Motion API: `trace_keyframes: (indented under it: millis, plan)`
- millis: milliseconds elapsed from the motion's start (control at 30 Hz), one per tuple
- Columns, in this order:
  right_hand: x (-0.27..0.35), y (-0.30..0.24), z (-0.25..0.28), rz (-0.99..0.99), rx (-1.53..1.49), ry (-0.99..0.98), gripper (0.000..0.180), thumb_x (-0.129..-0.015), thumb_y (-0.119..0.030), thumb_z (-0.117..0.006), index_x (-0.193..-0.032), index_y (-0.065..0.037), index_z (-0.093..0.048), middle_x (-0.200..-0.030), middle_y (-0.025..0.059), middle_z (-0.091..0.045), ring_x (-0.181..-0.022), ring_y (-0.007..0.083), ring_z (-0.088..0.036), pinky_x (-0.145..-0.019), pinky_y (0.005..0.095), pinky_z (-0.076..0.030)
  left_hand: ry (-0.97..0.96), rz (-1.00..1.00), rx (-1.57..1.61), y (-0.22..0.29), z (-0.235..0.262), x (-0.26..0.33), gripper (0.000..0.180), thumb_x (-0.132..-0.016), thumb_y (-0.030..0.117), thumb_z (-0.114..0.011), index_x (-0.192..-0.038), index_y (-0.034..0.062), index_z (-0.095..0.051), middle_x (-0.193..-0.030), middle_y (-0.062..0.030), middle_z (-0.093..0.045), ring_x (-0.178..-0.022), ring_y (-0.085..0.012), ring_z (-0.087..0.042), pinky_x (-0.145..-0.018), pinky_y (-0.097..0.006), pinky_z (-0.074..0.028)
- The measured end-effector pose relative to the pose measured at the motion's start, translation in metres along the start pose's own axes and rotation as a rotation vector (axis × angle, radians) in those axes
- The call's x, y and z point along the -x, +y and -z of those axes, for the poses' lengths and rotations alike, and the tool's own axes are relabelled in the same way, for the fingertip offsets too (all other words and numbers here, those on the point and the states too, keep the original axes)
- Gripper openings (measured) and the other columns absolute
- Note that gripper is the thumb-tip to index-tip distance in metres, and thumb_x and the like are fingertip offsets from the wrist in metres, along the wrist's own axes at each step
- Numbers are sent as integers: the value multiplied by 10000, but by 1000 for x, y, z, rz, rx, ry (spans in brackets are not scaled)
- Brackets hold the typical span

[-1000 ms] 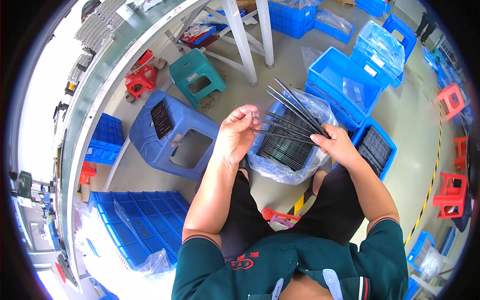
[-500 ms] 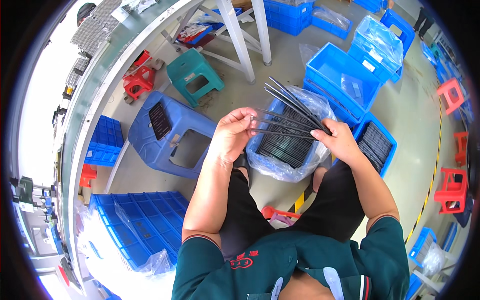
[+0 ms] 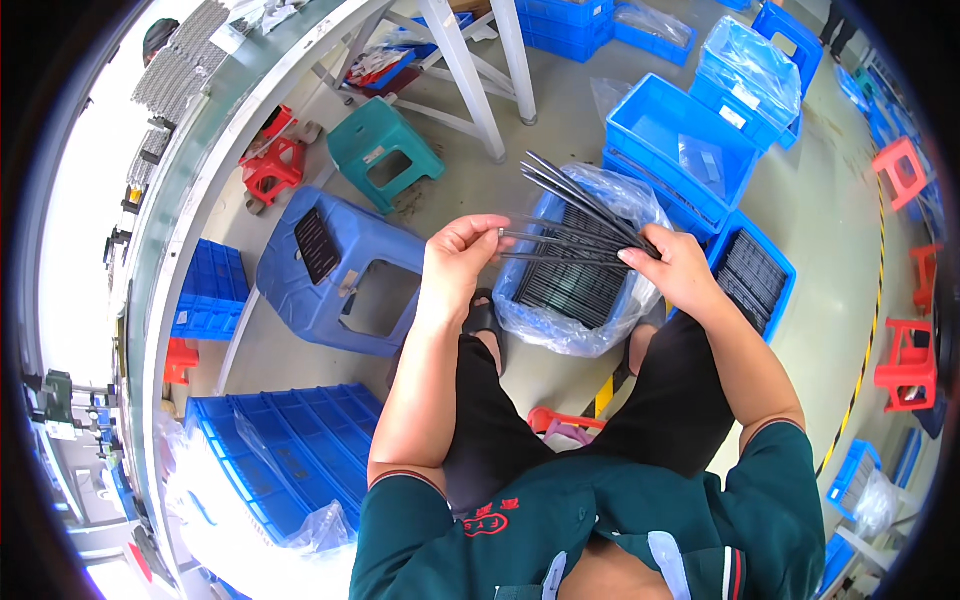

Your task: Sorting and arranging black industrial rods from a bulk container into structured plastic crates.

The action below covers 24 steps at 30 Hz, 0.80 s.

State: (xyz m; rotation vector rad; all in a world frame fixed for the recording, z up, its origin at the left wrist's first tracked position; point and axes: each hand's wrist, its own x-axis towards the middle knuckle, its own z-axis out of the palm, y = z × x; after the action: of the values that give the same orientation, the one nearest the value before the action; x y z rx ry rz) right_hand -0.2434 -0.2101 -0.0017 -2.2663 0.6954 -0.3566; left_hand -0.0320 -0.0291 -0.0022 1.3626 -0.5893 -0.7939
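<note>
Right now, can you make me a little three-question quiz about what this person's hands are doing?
1. True or false: the right hand grips a fanned bunch of thin dark rods.
2. What do the left hand fingers pinch?
A. the tip of one rod
B. a red stool
C. a plastic bag
3. Fill in: below the hands, a blue crate lined with clear ____ holds more dark rods.

Key: 1 true; 2 A; 3 plastic, on the lined crate.
</note>
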Motion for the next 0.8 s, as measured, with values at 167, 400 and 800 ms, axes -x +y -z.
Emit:
trace_keyframes:
  millis: [167,400,800]
  plan:
    - [-1,-1,0,-16,7,-4,316,-789,-315,-664,-749,-25,-547,-588,143,-542,-539,295,-544,-501,356,-396,-49,-97,-122,4,-2,4,169,-857,35,-571,-1013,-20,-607,-895,-69,-651,-808,-131,-629,-702,-233,-451]
    - [2,1,-3,41,52,54,319,-783,-329,-670,-753,-36,-547,-579,129,-547,-536,300,-555,-486,363,-400,-83,-91,-75,3,5,3,161,-854,36,-580,-1003,-17,-608,-880,-69,-654,-815,-151,-639,-715,-244,-461]
    - [3,9,-1,143,-140,24,253,-783,-221,-690,-792,-10,-551,-572,86,-509,-503,138,-474,-486,284,-381,-303,25,551,-7,13,5,128,-812,55,-641,-930,6,-635,-887,-102,-648,-790,-198,-621,-761,-314,-476]
